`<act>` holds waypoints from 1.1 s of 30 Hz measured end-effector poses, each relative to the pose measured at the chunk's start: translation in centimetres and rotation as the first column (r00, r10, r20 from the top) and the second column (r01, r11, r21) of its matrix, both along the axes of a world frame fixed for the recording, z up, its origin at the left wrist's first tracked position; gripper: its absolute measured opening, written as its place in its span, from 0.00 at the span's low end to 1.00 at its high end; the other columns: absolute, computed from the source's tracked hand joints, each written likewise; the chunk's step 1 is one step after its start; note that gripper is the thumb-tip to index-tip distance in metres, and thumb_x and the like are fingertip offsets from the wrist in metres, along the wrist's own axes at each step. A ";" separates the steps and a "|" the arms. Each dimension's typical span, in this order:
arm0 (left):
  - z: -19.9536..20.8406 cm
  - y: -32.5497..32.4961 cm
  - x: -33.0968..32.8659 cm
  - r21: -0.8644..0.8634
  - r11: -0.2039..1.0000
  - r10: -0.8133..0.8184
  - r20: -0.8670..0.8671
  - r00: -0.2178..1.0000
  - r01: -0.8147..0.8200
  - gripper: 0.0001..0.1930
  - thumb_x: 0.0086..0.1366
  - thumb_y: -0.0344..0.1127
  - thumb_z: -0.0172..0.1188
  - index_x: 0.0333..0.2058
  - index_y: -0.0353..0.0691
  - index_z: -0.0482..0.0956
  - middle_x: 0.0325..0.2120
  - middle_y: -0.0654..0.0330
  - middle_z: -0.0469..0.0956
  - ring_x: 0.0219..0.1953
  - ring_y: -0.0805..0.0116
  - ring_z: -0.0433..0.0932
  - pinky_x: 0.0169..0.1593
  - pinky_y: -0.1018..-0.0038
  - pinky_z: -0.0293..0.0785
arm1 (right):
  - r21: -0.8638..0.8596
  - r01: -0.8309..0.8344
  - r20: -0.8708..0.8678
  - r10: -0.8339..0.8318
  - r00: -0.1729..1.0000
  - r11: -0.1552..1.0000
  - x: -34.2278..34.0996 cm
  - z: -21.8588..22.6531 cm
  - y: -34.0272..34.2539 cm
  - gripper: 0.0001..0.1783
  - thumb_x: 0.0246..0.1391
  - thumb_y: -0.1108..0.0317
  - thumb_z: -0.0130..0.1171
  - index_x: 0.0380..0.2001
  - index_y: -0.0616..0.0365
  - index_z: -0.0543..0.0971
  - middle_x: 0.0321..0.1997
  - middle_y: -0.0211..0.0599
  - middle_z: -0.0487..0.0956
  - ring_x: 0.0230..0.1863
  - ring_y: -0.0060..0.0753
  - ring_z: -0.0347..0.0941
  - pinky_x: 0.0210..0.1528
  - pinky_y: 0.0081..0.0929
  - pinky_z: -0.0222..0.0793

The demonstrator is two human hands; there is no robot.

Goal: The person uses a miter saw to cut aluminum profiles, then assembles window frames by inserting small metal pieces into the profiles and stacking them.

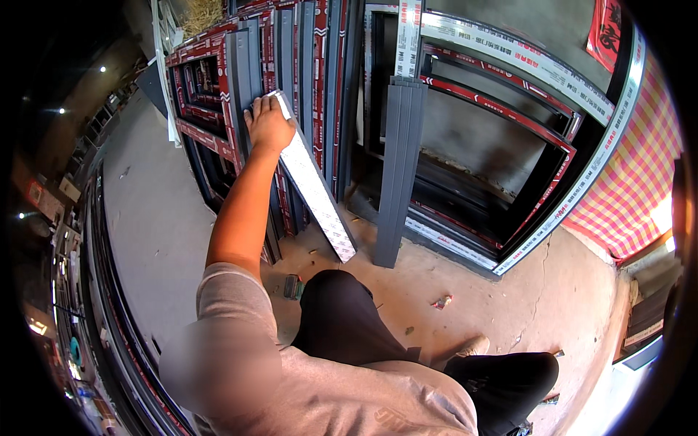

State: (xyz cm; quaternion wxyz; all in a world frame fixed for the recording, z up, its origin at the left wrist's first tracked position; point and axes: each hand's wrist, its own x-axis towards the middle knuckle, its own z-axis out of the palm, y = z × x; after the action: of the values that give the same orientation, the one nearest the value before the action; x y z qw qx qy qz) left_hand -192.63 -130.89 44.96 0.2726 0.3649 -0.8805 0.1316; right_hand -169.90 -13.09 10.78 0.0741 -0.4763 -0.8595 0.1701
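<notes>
Slantwise, white-faced bar [313, 183] below left hand [271, 125], upper end in its curled grasp

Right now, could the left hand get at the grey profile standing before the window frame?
Probably, after letting go: the left hand holds the upper end of the white-faced bar; nothing visibly covers the grey profile.

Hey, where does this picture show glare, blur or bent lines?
Head view: glare along the right edge; same view: a round blur over part of the shirt, the white-edged frame bowing near the rim, and the left hand fairly sharp.
</notes>
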 end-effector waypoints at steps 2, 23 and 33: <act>0.5 0.0 1.0 -0.037 0.999 -0.025 0.038 0.999 0.026 0.40 0.65 0.48 0.66 0.72 0.36 0.65 0.72 0.49 0.67 0.78 0.51 0.55 0.79 0.46 0.44 | -0.016 -0.004 -0.047 0.003 0.999 1.000 -0.8 -0.6 0.8 0.24 0.63 0.58 0.56 0.49 0.69 0.84 0.40 0.51 0.87 0.42 0.54 0.83 0.49 0.48 0.80; -0.8 31.8 8.2 0.313 0.096 -0.722 -0.631 0.283 0.945 0.10 0.68 0.35 0.65 0.41 0.33 0.85 0.36 0.48 0.85 0.41 0.46 0.84 0.47 0.60 0.79 | -0.147 -0.924 -0.773 0.542 0.330 0.352 -20.2 33.1 -40.5 0.10 0.71 0.68 0.54 0.40 0.61 0.81 0.28 0.26 0.74 0.26 0.17 0.68 0.27 0.20 0.67; -2.9 43.4 6.6 0.544 -0.230 -0.737 -0.639 0.220 0.807 0.16 0.67 0.38 0.64 0.49 0.36 0.80 0.40 0.46 0.85 0.44 0.47 0.86 0.47 0.61 0.81 | 0.304 -0.951 -0.716 0.647 -0.264 -0.052 -18.3 41.1 -56.7 0.17 0.54 0.74 0.64 0.48 0.62 0.86 0.50 0.54 0.84 0.44 0.52 0.86 0.47 0.38 0.84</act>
State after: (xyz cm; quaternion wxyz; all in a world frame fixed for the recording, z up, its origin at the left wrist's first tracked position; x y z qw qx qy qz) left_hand -185.99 -87.53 42.02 0.1096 -0.1881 -0.8252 -0.5212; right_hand -188.19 -69.82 51.90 0.1568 0.3766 -0.7623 0.5024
